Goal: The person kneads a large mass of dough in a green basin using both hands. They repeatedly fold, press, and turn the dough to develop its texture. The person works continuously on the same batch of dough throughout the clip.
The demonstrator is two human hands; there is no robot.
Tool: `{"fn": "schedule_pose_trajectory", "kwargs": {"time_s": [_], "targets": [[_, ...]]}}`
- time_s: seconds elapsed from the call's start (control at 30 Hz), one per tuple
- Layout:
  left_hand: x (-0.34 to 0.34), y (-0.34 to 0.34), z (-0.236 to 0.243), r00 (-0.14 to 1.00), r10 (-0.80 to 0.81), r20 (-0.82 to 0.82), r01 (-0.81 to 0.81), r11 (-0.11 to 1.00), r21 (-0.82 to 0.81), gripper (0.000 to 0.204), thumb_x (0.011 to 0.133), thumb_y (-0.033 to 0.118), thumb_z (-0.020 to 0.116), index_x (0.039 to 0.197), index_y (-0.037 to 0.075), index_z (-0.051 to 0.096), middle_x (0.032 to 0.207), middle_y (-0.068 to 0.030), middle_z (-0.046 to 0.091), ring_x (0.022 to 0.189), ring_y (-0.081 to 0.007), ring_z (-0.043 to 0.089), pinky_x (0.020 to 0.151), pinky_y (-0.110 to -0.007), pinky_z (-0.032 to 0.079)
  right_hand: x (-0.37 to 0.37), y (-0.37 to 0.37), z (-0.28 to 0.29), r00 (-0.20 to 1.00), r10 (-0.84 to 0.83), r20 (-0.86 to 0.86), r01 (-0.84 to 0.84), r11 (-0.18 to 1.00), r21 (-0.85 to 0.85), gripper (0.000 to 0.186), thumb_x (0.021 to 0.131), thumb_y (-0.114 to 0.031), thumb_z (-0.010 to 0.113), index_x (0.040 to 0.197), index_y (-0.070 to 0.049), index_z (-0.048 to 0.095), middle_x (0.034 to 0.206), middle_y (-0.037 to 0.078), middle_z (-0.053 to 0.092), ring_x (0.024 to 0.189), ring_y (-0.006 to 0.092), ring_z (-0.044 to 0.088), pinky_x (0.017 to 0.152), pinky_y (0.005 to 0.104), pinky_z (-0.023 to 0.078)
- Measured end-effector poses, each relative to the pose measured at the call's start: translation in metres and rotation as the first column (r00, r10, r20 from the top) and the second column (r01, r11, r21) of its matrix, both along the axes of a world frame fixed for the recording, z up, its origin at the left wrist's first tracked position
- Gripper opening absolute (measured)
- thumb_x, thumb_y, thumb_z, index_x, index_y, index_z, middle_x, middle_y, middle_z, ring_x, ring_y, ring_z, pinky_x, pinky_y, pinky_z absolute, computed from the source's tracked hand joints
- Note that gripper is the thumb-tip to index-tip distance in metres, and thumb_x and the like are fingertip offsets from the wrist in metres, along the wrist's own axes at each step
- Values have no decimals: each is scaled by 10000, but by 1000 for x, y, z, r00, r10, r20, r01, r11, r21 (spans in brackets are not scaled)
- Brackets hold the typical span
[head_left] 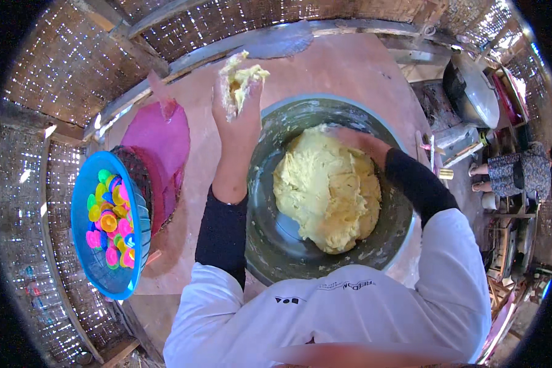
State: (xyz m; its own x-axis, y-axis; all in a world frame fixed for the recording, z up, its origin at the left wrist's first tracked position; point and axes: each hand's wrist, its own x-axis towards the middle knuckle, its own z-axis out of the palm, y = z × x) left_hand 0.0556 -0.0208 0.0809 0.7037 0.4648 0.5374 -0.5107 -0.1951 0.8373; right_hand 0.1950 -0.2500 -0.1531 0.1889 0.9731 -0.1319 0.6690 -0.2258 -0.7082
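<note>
A big mass of pale yellow dough fills the middle of a wide, dark green basin in front of me. My right hand rests against the dough's far right side, its fingertips partly hidden along it. Outside the basin, past its left rim, my left hand is raised over the table. Ragged bits of dough cling to its fingers, which are apart and partly covered by the sticky pieces. Smears of dough coat the basin's inner wall.
The basin stands on a pinkish tabletop. At the left, a blue plastic basket holds several colourful small plastic cups, beside a round pink sheet. A large metal pot stands far right, near a person. Woven walls surround the table.
</note>
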Motion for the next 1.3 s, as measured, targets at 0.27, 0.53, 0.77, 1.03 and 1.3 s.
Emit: {"fn": "schedule_pose_trajectory", "kwargs": {"time_s": [0.27, 0.53, 0.77, 1.03, 1.3], "targets": [[15, -12, -29, 999, 43, -19, -34, 938, 346, 433, 742, 130, 629, 1139, 42, 480, 829, -98, 572, 767, -204, 538, 704, -315, 426, -60, 101, 53, 989, -139, -42, 117, 937, -329, 579, 816, -514, 383, 1082, -27, 547, 1131, 156, 533, 1022, 274, 512, 876, 388, 393], [10, -31, -63, 994, -24, -107, 95, 667, 739, 457, 719, 167, 636, 1138, 56, 491, 962, -148, 584, 795, -317, 538, 713, -383, 418, -199, 33, 147, 941, 192, 278, -93, 938, -333, 647, 738, -511, 499, 1203, -68, 422, 1312, 156, 333, 1113, 392, 405, 907, 462, 358], [-6, -33, -55, 978, -23, -209, 157, 742, 652, 391, 735, 197, 608, 1092, 67, 515, 779, -117, 595, 698, -305, 543, 614, -391, 419, -196, -69, 201, 989, -148, -21, 131, 923, -362, 485, 664, -404, 672, 980, -58, 545, 1181, 121, 465, 973, 379, 486, 813, 416, 429], [-6, -23, -36, 976, -38, -217, 115, 928, 355, 346, 776, 21, 560, 1116, 18, 498, 857, -64, 596, 762, -86, 535, 688, -235, 436, -117, -12, 127, 780, -474, 409, 581, 791, -191, 718, 767, -470, 519, 1239, 34, 322, 1243, 317, 317, 1145, 443, 344, 968, 436, 302], [4, -21, -16, 993, -8, -118, 34, 975, 219, 343, 750, 110, 616, 1076, 51, 527, 798, -120, 606, 717, -182, 596, 639, -287, 447, -68, 41, 87, 868, -469, 160, 496, 832, -248, 568, 840, -411, 407, 1241, -12, 357, 1216, 223, 427, 1131, 349, 412, 940, 414, 334]]}}
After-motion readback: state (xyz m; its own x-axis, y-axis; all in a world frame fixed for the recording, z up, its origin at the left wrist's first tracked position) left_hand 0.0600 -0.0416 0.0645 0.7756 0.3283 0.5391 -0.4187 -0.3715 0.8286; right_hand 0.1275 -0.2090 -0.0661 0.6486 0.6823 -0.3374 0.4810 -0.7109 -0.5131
